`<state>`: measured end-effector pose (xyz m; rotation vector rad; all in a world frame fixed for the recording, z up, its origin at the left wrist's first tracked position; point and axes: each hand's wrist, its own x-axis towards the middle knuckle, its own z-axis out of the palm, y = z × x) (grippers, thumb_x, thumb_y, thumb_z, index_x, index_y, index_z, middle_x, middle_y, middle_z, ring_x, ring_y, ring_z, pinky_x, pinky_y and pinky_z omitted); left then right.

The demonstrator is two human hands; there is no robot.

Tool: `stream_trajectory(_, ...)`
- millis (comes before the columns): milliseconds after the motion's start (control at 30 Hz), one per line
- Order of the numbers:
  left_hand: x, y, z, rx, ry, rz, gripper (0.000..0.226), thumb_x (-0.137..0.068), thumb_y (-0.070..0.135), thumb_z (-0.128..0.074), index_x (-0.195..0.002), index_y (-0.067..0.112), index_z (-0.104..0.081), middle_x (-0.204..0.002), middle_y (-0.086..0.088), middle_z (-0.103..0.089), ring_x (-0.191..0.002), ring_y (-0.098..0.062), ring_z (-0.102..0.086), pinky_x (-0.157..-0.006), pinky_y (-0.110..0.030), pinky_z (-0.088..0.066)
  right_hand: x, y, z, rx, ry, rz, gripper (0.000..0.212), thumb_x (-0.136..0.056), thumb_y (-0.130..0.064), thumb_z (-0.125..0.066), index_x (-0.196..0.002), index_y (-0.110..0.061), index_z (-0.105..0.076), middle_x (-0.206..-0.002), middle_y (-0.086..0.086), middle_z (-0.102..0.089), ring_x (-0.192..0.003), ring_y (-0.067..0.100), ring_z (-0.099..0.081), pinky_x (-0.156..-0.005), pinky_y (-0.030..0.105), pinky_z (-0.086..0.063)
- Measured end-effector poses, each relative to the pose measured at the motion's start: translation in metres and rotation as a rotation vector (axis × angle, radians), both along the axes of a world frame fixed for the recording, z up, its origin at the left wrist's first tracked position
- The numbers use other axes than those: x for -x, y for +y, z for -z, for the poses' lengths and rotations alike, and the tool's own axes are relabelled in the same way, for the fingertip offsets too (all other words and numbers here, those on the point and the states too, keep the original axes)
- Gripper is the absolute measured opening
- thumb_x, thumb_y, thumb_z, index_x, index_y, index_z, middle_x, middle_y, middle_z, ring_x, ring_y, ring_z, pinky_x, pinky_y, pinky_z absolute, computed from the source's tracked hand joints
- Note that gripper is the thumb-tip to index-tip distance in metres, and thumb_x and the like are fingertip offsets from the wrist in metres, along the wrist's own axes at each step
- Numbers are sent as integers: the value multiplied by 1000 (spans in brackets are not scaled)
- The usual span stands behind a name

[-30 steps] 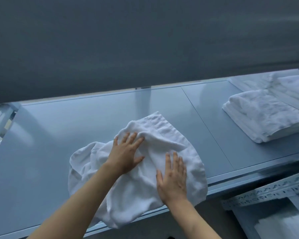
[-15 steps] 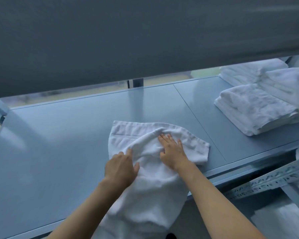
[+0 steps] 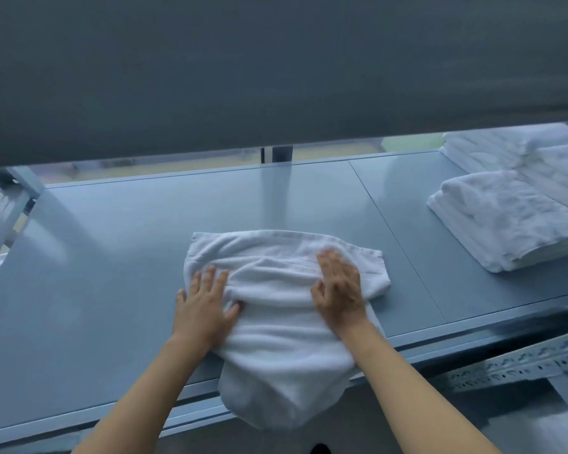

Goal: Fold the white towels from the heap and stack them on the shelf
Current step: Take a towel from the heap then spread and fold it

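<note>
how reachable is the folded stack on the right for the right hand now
Probably yes: the right hand lies flat on the towel, holding nothing, and only bare shelf separates it from the folded stack.

A white towel [image 3: 276, 290] of soft, nubby terry cloth lies on a shelf [image 3: 112, 240] of smooth blue-grey painted metal with a faint sheen. The folded towels [image 3: 505, 224] show the same matt pile. The perforated rail [image 3: 522, 365] is pale metal.

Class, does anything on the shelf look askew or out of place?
The white towel under the left hand and right hand lies rumpled, its near end drooping over the shelf edge. The folded towel stack lies neat.
</note>
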<state>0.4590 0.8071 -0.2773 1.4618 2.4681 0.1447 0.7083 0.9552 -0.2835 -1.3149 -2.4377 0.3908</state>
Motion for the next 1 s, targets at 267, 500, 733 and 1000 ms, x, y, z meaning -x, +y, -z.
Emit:
stream_trajectory(267, 25, 8, -1, 74, -26, -136, 103, -85, 89, -26, -164, 28, 1, -172, 4, 10, -159, -23, 8, -123, -59, -12, -60, -30, 3, -169, 31, -136, 67, -87, -25, -61, -152, -14, -46, -166, 5, -31, -156, 23, -23, -121, 55, -26)
stream_trajectory(500, 19, 17, 9, 9, -19, -61, 96, -91, 81, -26, -165, 24, -2, -172, -2, 10, -158, -26, 10, -124, -62, -6, -69, -44, 0, 112, -204, -64, 77, -88, -51, -36, -162, -31, -22, -171, -11, -6, -158, 10, 5, -126, 53, -12)
stream_trajectory(733, 0, -4, 15, -48, 16, 143, 92, -87, 80, -8, -164, 30, 0, -168, 13, 23, -157, -17, 16, -124, -59, -1, -5, 8, -17, 186, -408, 189, 79, -101, -61, -26, -163, -13, -16, -172, 8, -8, -158, 28, -5, -125, 54, 0)
stream_trajectory(1000, -14, -33, 20, -57, 47, 8, 94, -85, 78, -8, -164, 29, -6, -172, 5, 9, -159, -23, 5, -124, -59, -8, 12, 45, -8, -5, -189, 25, 66, -98, -45, -31, -149, -6, -45, -161, 15, -38, -151, 29, -33, -122, 54, -19)
